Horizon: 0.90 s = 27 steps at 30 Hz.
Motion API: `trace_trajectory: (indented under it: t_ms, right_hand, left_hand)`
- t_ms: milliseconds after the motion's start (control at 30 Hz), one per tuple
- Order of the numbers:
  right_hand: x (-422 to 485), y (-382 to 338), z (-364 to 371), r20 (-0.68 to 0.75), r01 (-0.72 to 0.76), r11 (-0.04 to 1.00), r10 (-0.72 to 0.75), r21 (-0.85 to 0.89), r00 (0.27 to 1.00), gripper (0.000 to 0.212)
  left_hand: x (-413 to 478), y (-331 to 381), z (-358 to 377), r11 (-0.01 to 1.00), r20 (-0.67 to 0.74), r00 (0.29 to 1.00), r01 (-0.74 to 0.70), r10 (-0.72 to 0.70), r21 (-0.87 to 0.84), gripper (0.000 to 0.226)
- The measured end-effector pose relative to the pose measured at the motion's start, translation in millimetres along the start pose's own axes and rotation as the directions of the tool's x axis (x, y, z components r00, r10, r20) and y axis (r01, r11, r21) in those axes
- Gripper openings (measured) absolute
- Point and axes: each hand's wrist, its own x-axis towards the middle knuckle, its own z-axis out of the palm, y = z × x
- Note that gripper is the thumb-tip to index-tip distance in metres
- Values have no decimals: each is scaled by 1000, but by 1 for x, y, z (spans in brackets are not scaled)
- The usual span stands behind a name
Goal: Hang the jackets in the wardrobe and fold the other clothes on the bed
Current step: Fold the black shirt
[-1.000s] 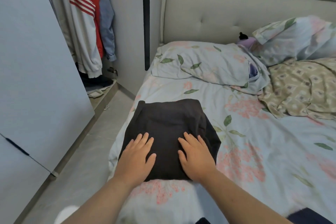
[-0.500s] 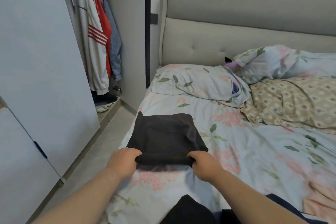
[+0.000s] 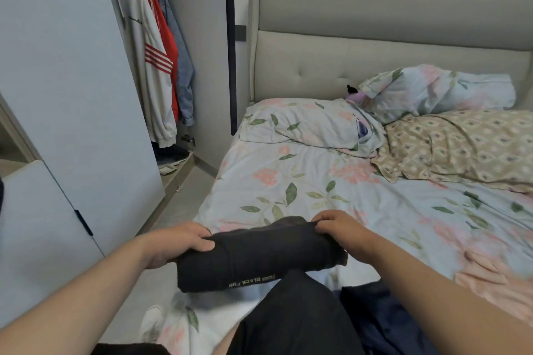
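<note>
The folded black garment (image 3: 259,256) sits at six o'clock over the near edge of the bed (image 3: 317,196). The left hand (image 3: 178,245) and right hand (image 3: 343,228) each grip an end with curled fingers (image 3: 326,226). Held only at its ends, the middle may sag and the folds spill open.

Both my forearms, bare, enter from the lower corners and converge toward the middle. My left hand (image 3: 176,245) grips the left end of the folded black garment (image 3: 259,259), thumb lying on top, fingers tucked beneath. My right hand (image 3: 340,228), knuckles up, pinches the garment's upper right edge with curled fingers. Wrists sit roughly level, hands at opposite ends.
</note>
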Motion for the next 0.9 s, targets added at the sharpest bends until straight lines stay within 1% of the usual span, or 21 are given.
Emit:
trace_trajectory:
  t_ms: [33, 67, 100, 133, 200, 233, 267, 300, 333, 367, 400, 433, 467, 500, 533, 567, 600, 633, 700, 767, 900]
  right_hand:
    - [3, 3, 2, -54, -7, 998, 10, 64, 999, 15]
    - [6, 6, 6, -105, -16, 994, 27, 105, 994, 18]
    - [10, 10, 10, -137, -29, 992, 46, 121, 989, 23]
    - [14, 14, 15, -129, -52, 989, 70, 140, 989, 29]
    - [22, 20, 24, -12, -103, 974, 108, 201, 994, 37]
    - [26, 23, 27, 33, -115, 975, 110, 190, 993, 39]
    - [29, 26, 29, 39, -114, 983, 109, 147, 993, 41]
    - [33, 29, 32, 0, -111, 990, 112, 90, 994, 43]
    - [37, 31, 36, -68, -113, 993, 114, 15, 991, 48]
    - [40, 33, 41, -150, -110, 988, 94, -107, 984, 56]
    - [43, 35, 46, -239, -75, 955, 5, -285, 971, 65]
    - [45, 36, 52, -288, 13, 867, -179, -498, 941, 69]
    - [46, 38, 59, -240, 132, 715, -395, -686, 887, 67]
    - [49, 40, 65, -114, 261, 553, -553, -791, 826, 63]
    - [51, 44, 71, 32, 362, 422, -613, -831, 789, 59]
    - [53, 49, 78, 154, 421, 350, -588, -837, 794, 58]
    - [56, 54, 84, 220, 436, 335, -523, -836, 824, 60]
    - [59, 60, 88, 242, 422, 350, -456, -837, 857, 62]
    - [67, 70, 94, 224, 392, 379, -416, -838, 881, 67]
    - [77, 74, 98, 222, 386, 396, -399, -833, 890, 70]
    - [86, 79, 101, 214, 391, 402, -418, -828, 883, 68]
  left_hand:
    - [1, 0, -1, 995, -49, 999, 14, -19, -96, 12]
    - [6, -1, -1, 989, -121, 992, 21, -39, -145, 15]
    - [12, -3, -1, 987, -201, 978, 23, -55, -156, 17]
    - [19, -5, 0, 987, -272, 960, 23, -66, -161, 17]
    - [36, -10, 5, 981, -375, 922, 21, -93, -192, 16]
    - [44, -14, 8, 978, -410, 906, 21, -106, -206, 16]
    - [52, -18, 11, 979, -443, 890, 21, -110, -202, 16]
    - [59, -21, 14, 986, -482, 871, 22, -101, -166, 17]
    - [65, -24, 18, 995, -533, 842, 37, -79, -90, 18]
    - [69, -27, 23, 997, -608, 793, 70, -45, 18, 22]
    - [72, -29, 30, 983, -699, 714, 94, 45, 160, 30]
    - [74, -29, 39, 941, -745, 635, 81, 206, 329, 39]
    - [76, -30, 50, 862, -698, 608, 44, 378, 505, 48]
    - [78, -30, 62, 758, -586, 631, -2, 507, 653, 57]
    - [81, -33, 74, 658, -449, 697, -43, 559, 752, 67]
    - [84, -38, 84, 602, -349, 764, -64, 543, 796, 76]
    - [88, -44, 91, 597, -307, 821, -51, 482, 801, 81]
    - [94, -51, 95, 620, -312, 849, -22, 426, 785, 83]
    - [104, -63, 97, 657, -367, 842, 20, 396, 754, 84]
    - [111, -67, 97, 661, -383, 830, 24, 405, 750, 82]
    - [122, -73, 98, 673, -395, 819, 16, 415, 740, 78]
